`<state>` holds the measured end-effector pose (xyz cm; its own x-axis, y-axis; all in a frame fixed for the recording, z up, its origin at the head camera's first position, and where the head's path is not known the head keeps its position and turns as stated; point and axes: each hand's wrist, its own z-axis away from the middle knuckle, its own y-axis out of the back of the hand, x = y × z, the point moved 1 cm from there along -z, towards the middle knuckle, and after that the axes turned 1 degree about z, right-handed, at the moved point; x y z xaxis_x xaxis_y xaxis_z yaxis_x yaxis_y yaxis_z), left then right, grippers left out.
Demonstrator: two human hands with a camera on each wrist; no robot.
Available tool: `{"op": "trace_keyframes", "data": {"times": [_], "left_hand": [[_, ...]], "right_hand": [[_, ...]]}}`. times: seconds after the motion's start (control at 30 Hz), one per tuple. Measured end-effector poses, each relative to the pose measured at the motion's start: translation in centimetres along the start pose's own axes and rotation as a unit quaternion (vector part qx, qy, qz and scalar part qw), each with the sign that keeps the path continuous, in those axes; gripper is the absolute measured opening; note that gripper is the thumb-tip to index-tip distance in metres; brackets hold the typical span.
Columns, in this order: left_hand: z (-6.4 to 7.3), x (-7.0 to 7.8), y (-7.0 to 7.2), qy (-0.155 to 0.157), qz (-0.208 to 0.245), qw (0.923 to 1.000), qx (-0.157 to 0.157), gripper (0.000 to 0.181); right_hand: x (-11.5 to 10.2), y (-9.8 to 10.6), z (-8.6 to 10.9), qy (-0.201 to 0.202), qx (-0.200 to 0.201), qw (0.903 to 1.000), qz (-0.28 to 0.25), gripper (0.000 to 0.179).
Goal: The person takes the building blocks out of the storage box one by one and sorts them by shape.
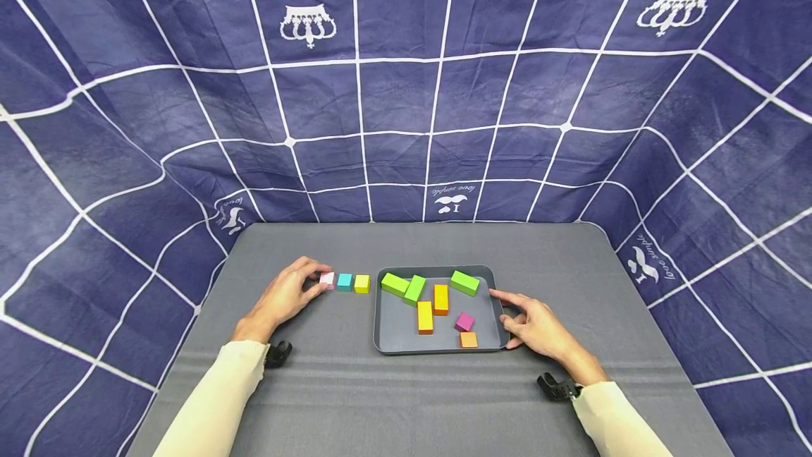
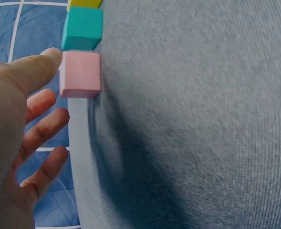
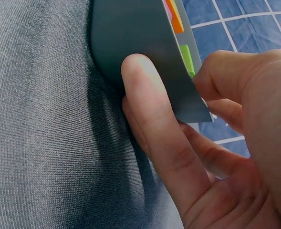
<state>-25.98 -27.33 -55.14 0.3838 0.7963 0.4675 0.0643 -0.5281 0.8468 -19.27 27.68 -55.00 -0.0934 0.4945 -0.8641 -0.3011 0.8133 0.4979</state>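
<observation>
My left hand [image 1: 293, 291] is at the left end of a short row of cubes. Its thumb and forefinger lie at the upper edges of a pink cube [image 2: 81, 75], and the other fingers are loosely bent. Beside that sit a teal cube [image 1: 345, 282] and a yellow cube [image 1: 361, 284]. My right hand [image 1: 536, 323] grips the right side of a grey tray [image 1: 438, 352], one fingertip along the outer wall and others at the rim. Inside the tray lie several green blocks [image 1: 465, 283], two yellow-orange blocks [image 1: 425, 317], a purple cube [image 1: 464, 321] and an orange block [image 1: 468, 340].
Grey cloth [image 1: 406, 407] covers the table under everything. A blue curtain [image 1: 400, 90] with white grid lines encloses the back and both sides. Black straps [image 1: 558, 386] sit on both wrists.
</observation>
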Motion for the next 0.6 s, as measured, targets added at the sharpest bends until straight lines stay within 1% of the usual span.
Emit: {"op": "trace_keyframes", "data": {"times": [0.1, 0.23, 0.33, 0.43, 0.6], "left_hand": [[0.0, 0.6, 0.2, -0.010, 0.000, 0.9998, 0.015, 0.038], [-0.2, 1.8, 0.5, -0.034, -0.015, 0.9984, 0.044, 0.037], [-0.5, 2.8, 0.8, -0.044, -0.025, 0.9972, 0.056, 0.039], [-0.7, 3.9, 1.0, -0.052, -0.028, 0.9966, 0.058, 0.042], [-1.1, 5.8, 1.0, -0.066, -0.023, 0.9966, 0.043, 0.046]], "right_hand": [[-0.1, 0.0, 0.0, -0.007, -0.003, 1.0000, 0.001, 0.061], [-0.3, 0.0, 0.1, -0.009, -0.003, 1.0000, 0.000, 0.061], [-0.3, 0.1, 0.1, -0.007, -0.003, 1.0000, -0.001, 0.061], [-0.2, 0.1, 0.1, -0.005, -0.003, 1.0000, -0.004, 0.061], [-0.3, 0.1, 0.0, -0.001, -0.004, 1.0000, -0.003, 0.061]]}}
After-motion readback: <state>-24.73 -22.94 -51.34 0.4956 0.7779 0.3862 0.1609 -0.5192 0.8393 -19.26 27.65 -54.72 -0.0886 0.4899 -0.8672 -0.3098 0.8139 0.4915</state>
